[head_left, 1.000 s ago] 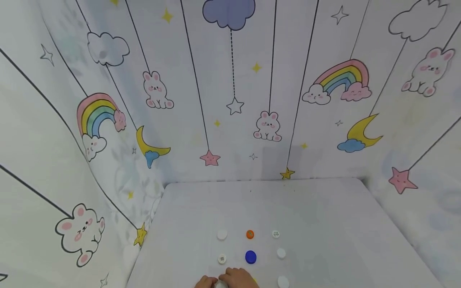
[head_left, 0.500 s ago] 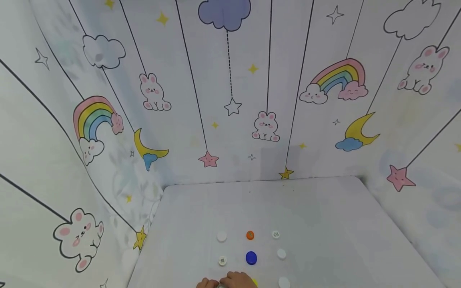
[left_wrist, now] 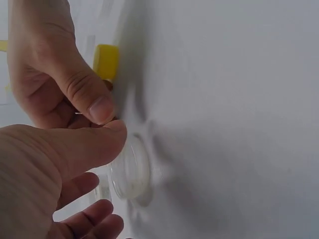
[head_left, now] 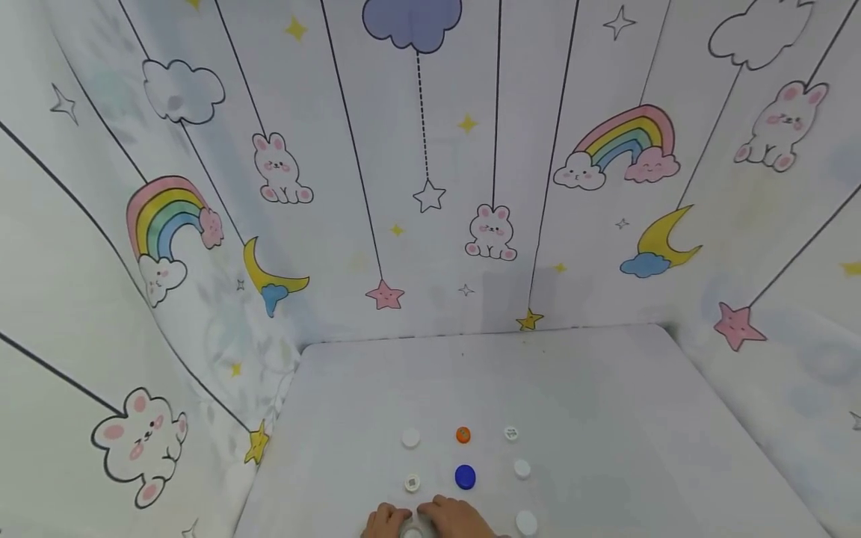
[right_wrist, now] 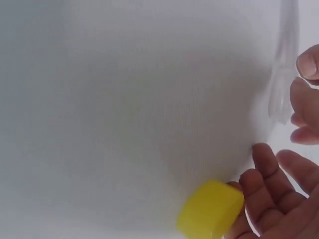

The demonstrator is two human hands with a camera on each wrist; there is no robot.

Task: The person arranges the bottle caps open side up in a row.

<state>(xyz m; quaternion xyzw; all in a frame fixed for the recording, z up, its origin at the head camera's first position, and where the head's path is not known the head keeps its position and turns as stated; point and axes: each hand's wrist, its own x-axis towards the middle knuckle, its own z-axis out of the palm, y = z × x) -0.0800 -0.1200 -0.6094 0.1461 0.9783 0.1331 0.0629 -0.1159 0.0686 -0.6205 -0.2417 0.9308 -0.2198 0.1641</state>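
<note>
On either side of the clear jar (left_wrist: 132,172) are the left hand (head_left: 386,521) and right hand (head_left: 459,518), fingers bent; I cannot tell whether they grip it. Its contents are unclear. Beyond the jar on the table (head_left: 605,418) lies the blue cap (head_left: 466,477). Compared with half a second ago, the hands part wider, showing more jar.

Five white caps (head_left: 522,469), one orange cap (head_left: 463,435) and one blue cap (head_left: 465,477) are counted; one yellow cap (right_wrist: 209,209) and one clear container (left_wrist: 130,172) are seen nearer.
</note>
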